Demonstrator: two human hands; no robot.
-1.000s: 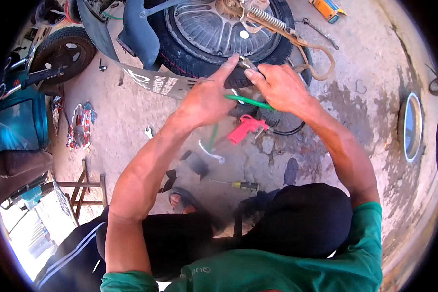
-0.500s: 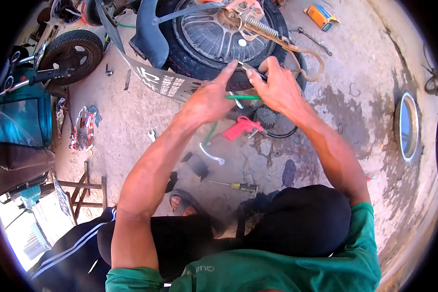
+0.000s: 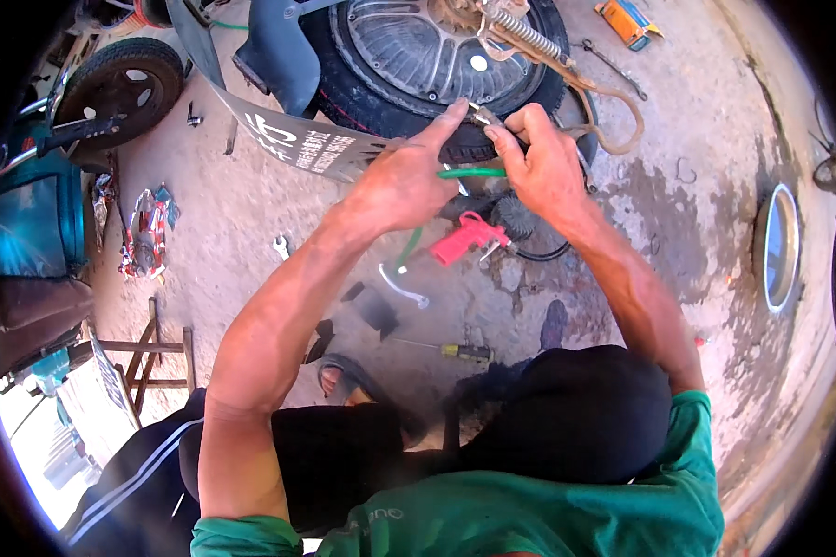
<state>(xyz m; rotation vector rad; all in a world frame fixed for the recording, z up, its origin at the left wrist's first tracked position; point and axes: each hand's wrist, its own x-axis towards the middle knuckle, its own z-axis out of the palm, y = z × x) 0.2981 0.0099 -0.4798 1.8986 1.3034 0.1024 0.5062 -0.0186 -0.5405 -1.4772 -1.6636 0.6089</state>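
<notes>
Over the near edge of a black tyre (image 3: 404,135) on a spoked metal wheel (image 3: 399,56), both my hands work close together. My left hand (image 3: 401,186) stretches its index finger to the rim, while its other fingers curl around a green tube (image 3: 472,173). My right hand (image 3: 543,172) pinches a slim metal-tipped tool (image 3: 481,113) between thumb and fingers; its tip is by my left fingertip. The green tube runs between the hands, and the palms hide parts of it. Beneath them lies a pink air blow gun (image 3: 469,239) on a black hose.
An open-end wrench (image 3: 280,245), a screwdriver (image 3: 466,352) and a curved silver lever (image 3: 409,292) lie on the concrete. A metal basin (image 3: 780,249) stands right. An orange-blue box (image 3: 629,23) lies far right, a second wheel (image 3: 121,88) far left. A dark mudguard (image 3: 293,144) juts beside the tyre.
The view has shifted slightly. My right hand and its tool sit a little farther right, and more of the tool's light tip shows. The left index finger remains extended at the rim.
</notes>
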